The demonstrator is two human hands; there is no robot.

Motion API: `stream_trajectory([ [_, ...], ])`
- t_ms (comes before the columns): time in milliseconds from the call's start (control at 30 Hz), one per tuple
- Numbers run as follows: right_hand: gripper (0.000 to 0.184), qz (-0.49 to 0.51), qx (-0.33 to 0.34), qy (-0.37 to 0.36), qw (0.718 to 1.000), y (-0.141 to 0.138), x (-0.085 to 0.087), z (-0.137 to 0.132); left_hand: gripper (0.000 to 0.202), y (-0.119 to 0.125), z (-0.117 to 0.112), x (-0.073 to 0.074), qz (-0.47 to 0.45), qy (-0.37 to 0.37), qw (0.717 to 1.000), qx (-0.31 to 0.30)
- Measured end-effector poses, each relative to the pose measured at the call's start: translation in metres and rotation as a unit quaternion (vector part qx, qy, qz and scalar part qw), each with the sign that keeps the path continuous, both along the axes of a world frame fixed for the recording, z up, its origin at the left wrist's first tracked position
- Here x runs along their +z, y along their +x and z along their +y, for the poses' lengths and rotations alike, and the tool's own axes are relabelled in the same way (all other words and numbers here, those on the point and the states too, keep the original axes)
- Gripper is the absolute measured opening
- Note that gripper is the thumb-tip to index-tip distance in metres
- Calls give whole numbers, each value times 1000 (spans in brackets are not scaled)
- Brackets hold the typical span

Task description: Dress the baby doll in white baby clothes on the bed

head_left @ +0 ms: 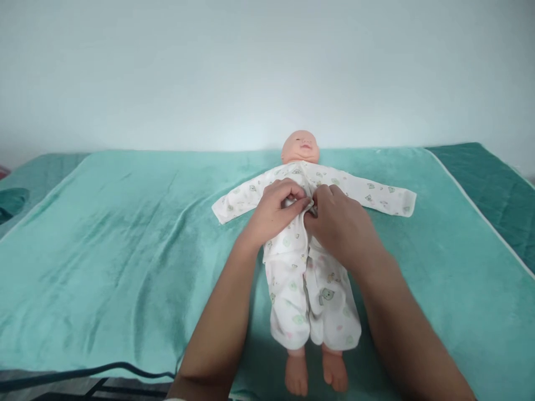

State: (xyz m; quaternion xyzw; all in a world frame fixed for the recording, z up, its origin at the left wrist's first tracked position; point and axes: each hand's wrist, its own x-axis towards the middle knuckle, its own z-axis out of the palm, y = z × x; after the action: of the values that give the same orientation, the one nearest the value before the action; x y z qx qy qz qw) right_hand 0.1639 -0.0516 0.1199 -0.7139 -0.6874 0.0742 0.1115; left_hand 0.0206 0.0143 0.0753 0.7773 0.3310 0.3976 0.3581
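Observation:
A baby doll [300, 146] lies on its back, head away from me, dressed in a white printed top [387, 199] and matching trousers [288, 303]. Both sleeves stretch out sideways, and the bare feet point toward me. At the chest, my left hand [279, 207] pinches the edge of the top's front opening between thumb and fingers. Opposite it, my right hand [340, 223] grips the other edge, its fingertips meeting those of the left. Whatever fastener lies between the fingertips is too small and covered to make out.
A light green plush cloth [104, 250] with several creases lies under the doll. Darker green quilted fabric [497, 195] shows at the right. A pale wall [209, 72] rises behind, and a dark cord [104, 367] runs along the front left edge.

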Motion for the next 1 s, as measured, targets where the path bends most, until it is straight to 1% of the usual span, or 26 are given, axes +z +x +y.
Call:
stream_trajectory([
  [67,9,3,-6,6,1000,-2,0,0,10,2,0,-1,-2,9,1000,10],
  [167,6,21,5,6,1000,2,2,1,10,2,0,-2,-1,8,1000,5],
  [333,21,57,22,-14,998,10,4,2,10,1,-1,-1,5,5,1000,-7],
  [467,23,62,35,3,997,12,2,4,12,1,-1,-1,11,8,1000,-8],
  [533,24,103,54,-3,993,17,1,7,14,1,0,-1,7,0,1000,-6],
  [567,23,140,63,-15,988,23,1,9,14,1,0,-2,1,-5,1000,-4],
  [633,19,246,79,-57,964,37,-2,14,15,1,-1,-2,-15,-11,1000,4],
  [667,17,310,86,-82,943,44,-4,17,16,2,-1,-2,-22,-13,1000,8],
  [733,18,436,102,-115,887,59,-10,23,16,3,-2,-2,-31,-19,999,16],
  [800,24,529,117,-116,832,68,-16,27,16,4,-4,0,-34,-28,999,19],
  [833,26,558,122,-108,814,70,-19,29,16,5,-5,1,-36,-33,999,20],
  [900,27,589,127,-93,793,69,-23,31,18,7,-8,3,-43,-46,998,20],
  [1000,27,611,133,-95,775,63,-23,30,19,9,-12,7,-63,-74,995,8],
])
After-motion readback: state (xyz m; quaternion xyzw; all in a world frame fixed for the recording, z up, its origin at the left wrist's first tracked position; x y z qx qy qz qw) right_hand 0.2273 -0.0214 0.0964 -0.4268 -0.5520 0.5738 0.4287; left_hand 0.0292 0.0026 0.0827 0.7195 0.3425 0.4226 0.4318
